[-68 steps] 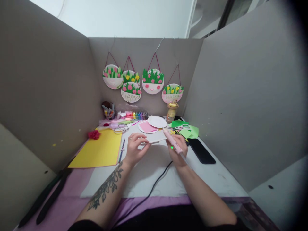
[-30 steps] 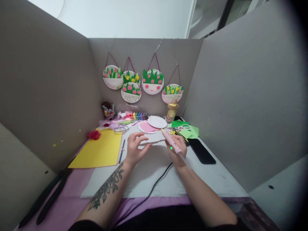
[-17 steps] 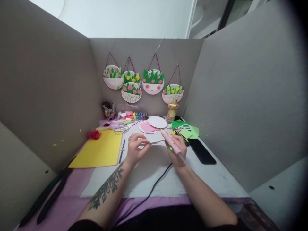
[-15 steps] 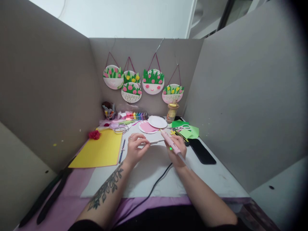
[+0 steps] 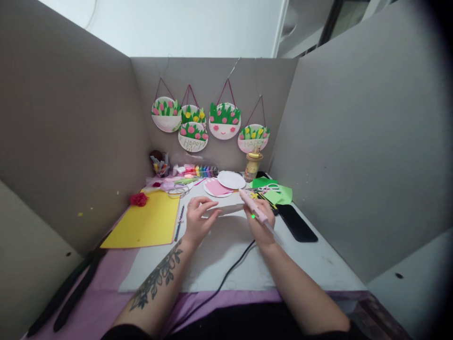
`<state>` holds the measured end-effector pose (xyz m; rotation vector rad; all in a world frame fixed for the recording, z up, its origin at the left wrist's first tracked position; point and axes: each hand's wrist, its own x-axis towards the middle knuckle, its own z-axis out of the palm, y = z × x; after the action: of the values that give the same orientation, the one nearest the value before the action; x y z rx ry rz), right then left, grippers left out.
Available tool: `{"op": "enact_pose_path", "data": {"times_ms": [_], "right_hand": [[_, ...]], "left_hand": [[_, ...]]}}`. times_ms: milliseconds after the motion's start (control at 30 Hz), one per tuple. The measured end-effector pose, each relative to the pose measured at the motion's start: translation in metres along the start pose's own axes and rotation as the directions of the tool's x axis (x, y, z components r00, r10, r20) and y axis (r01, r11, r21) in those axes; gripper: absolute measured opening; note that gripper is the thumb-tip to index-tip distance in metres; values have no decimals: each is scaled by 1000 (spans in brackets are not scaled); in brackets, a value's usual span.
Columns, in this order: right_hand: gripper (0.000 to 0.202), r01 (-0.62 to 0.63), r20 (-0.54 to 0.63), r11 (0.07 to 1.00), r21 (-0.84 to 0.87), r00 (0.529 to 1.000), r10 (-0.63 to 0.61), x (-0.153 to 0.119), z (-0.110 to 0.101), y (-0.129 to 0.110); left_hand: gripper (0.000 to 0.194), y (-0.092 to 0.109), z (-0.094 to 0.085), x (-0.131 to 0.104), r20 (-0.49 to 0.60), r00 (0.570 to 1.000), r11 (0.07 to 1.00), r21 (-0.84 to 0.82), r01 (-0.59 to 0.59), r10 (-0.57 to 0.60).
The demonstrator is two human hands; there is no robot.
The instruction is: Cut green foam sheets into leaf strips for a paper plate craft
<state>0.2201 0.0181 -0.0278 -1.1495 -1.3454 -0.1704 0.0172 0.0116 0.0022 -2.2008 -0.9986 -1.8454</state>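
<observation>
My left hand (image 5: 198,222) pinches one end of a thin white piece (image 5: 230,209), which looks like part of a cut paper plate and appears nearly edge-on. Its other end reaches the fingers of my right hand (image 5: 262,229). That hand is wrapped around a pink glue gun (image 5: 253,208) with a lit green light, its nozzle pointing away and up to the left. A clear glue stick seems to stick out of the gun's back. Below, a black cord (image 5: 229,271) crosses the white board (image 5: 212,255). Behind my hands lie a white paper plate (image 5: 231,179) and a pink-covered plate (image 5: 216,188).
Yellow paper (image 5: 141,222), a red yarn bundle (image 5: 139,199) and a dark pencil (image 5: 179,223) lie left. Rightward are a black phone (image 5: 297,223), green paper (image 5: 283,193) and scissors (image 5: 271,188). Flower-decorated plates (image 5: 225,120) hang on the grey back panel (image 5: 138,71).
The white piece has tilted, so more of its flat face shows. The glue gun's nozzle has shifted slightly right and up. Both hands keep their hold.
</observation>
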Motion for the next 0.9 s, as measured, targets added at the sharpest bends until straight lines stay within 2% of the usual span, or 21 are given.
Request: {"op": "enact_pose_path", "data": {"times_ms": [133,233,267,300,333,367,400,433,533,667,767,900], "right_hand": [[15,-47,2,998,-37,999,47,2,-2,1],[16,-76,-41,995,-64,996,74,8,-5,6],[16,-92,-63,993,-67,994,88,10,-6,9],[16,-110,-86,992,-67,991,104,13,-8,12],[15,-129,-108,990,-63,987,121,15,-9,15],[15,-143,-126,988,-56,983,135,16,-10,17],[15,-148,-139,988,-46,980,141,18,-10,19],[15,-146,-147,989,-34,979,140,19,-11,20],[15,-109,-153,994,-6,982,107,18,-11,20],[13,-90,-143,996,-4,986,89,17,-11,17],[14,-120,-147,993,-20,982,116,17,-11,18],[14,-141,-157,990,-28,978,135,19,-11,21]], "left_hand": [[17,-5,-4,2,-22,998,998,-45,54,-55],[12,-24,-7,4,-57,978,978,33,204,-202],[16,-32,-8,4,-6,970,963,118,244,-245],[20,-39,-7,2,112,955,942,231,244,-275],[23,-44,-6,0,280,910,914,354,196,-304],[25,-47,-3,-4,462,828,888,451,91,-319],[23,-49,0,-8,628,717,878,476,-46,-303],[20,-48,4,-12,685,665,875,475,-97,-298],[21,-40,20,-22,739,606,865,476,-159,-295],[21,-34,36,-23,775,566,856,470,-216,-283],[18,-28,38,-22,822,520,872,412,-264,-231],[17,-10,29,-23,881,454,906,293,-306,-132]]}}
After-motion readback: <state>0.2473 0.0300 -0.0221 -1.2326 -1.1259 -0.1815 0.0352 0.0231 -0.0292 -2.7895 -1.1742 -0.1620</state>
